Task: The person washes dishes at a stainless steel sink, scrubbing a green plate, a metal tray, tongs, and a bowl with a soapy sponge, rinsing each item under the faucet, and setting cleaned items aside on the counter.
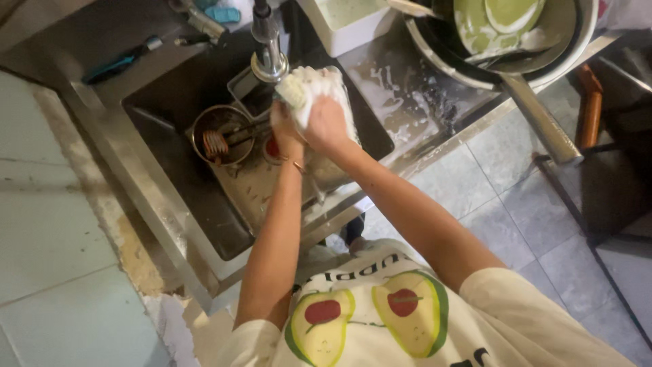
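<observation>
Left of the tap [268, 47], a round metal pot [221, 134] sits in the steel sink [170, 95]. Under the tap, the left hand [285, 129] and right hand [327, 122] both clench a soapy white cloth [314, 87]. Right of the tap, the wet worktop [401, 88] is slick; suds could make the cloth slip.

Green plates [499, 20] in bowl [577, 41], rt.
</observation>
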